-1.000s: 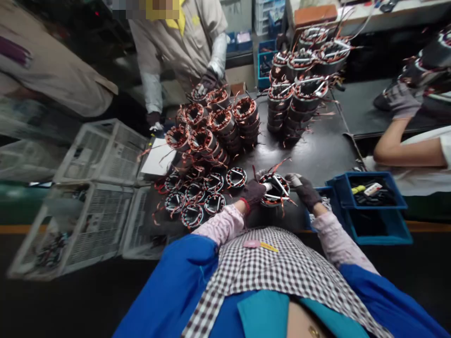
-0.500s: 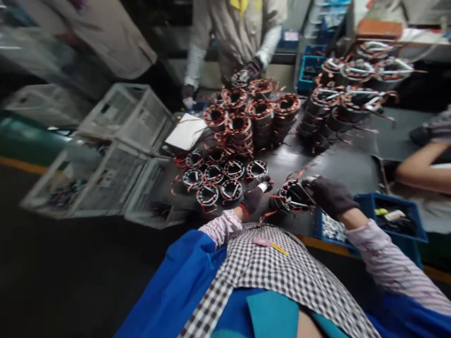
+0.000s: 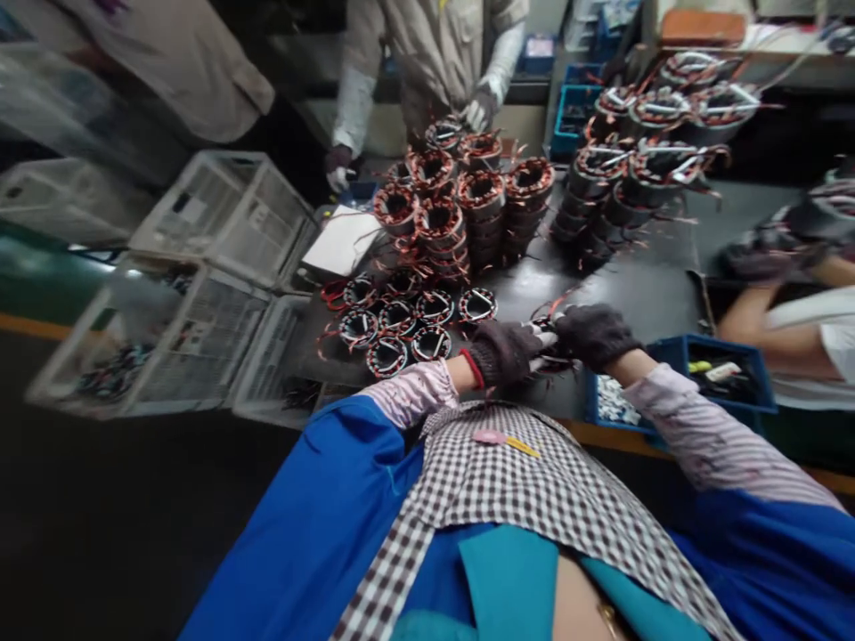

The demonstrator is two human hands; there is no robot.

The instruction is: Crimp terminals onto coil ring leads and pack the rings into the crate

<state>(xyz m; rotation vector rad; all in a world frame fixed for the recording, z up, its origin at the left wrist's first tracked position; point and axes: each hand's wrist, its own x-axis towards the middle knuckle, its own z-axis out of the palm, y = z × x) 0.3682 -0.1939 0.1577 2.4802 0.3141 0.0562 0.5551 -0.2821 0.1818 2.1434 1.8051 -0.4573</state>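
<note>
In front of my apron a motor stator (image 3: 558,366), a ring with red-orange lead wires, sits on the dark metal table. My gloved left hand (image 3: 511,351) reaches over its left side, fingers bent together at the rim. From the right, my gloved right hand (image 3: 594,336) closes on the far right rim, its fingertips almost meeting those of the left. Both hands cover most of the ring, so the exact finger contact is partly hidden. Just left of my left hand stand several smaller stators (image 3: 431,343) with white ties across their openings.
Stacked copper-wound stators (image 3: 482,191) rise behind, with more stacks (image 3: 664,165) at the back right. A blue bin (image 3: 731,343) and a box of small white parts (image 3: 613,401) lie right. Grey crates (image 3: 220,329) stand left. Co-workers' gloved hands (image 3: 481,109) work across and at right.
My left hand has moved right from beside the small stators onto the stator. My right hand has shifted slightly inward over its rim. The co-worker at right has brought a stator into view.
</note>
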